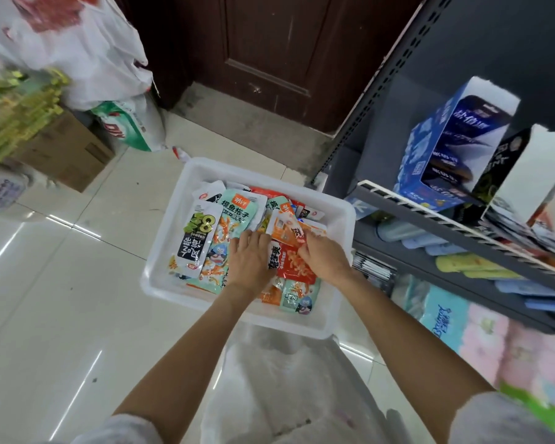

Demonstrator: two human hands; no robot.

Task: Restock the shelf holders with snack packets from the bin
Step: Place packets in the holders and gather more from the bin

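Packets (237, 238) fill the white bin (321, 322) on the floor: light, slick, crinkly foil. Our right hand (325, 258) seemingly pinches an orange packet (285, 230) by its edge; our left hand (249, 259) presses flat.

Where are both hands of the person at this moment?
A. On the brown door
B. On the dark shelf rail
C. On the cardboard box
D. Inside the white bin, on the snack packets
D: the left hand and right hand are down among the snack packets in the white bin.

Glossy tiled floor (61, 283), white bin (314, 325) on it, cardboard box (71, 155) beside bags (87, 49)
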